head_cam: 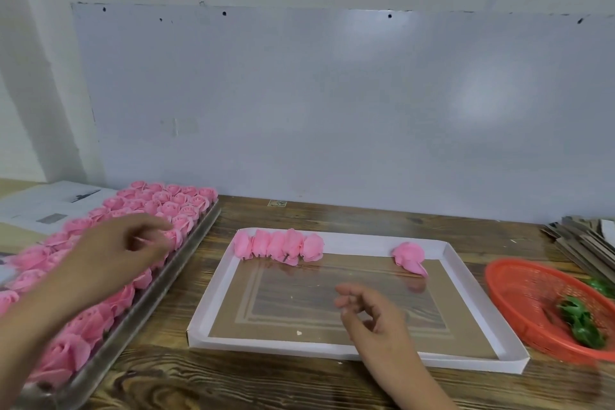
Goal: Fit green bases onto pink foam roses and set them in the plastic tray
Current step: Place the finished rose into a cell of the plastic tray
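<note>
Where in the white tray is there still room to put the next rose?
The white tray is mostly bare: its clear floor is free in front of the row of five roses at the back left, and between that row and the lone rose at the back right. The metal tray of roses on the left is packed.

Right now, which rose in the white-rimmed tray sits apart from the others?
The lone rose near the tray's far right corner; the other five stand touching in a row along the far left edge.
</note>
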